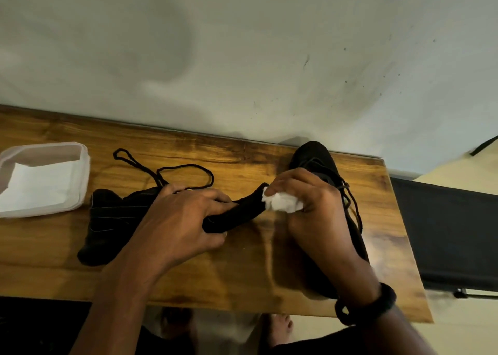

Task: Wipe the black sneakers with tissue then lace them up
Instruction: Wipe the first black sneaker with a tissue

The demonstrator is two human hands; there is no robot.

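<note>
A black sneaker (pixel 107 220) lies on its side on the wooden table (pixel 242 274), toe toward the left. My left hand (pixel 183 220) grips its tongue or upper, which sticks out to the right. Pressed against the tip of that part is a crumpled white tissue (pixel 283 201), held in my right hand (pixel 310 201). A loose black lace (pixel 186 167) loops on the table behind the shoe. The second black sneaker (pixel 318 160), with its lace threaded, stands at the right, partly hidden by my right hand and wrist.
A white plastic container (pixel 80 166) with flat tissues (pixel 40 185) sits at the table's left end. A pale wall runs behind the table. A dark bench or frame (pixel 452 233) stands right of the table. Bare feet show under the near edge.
</note>
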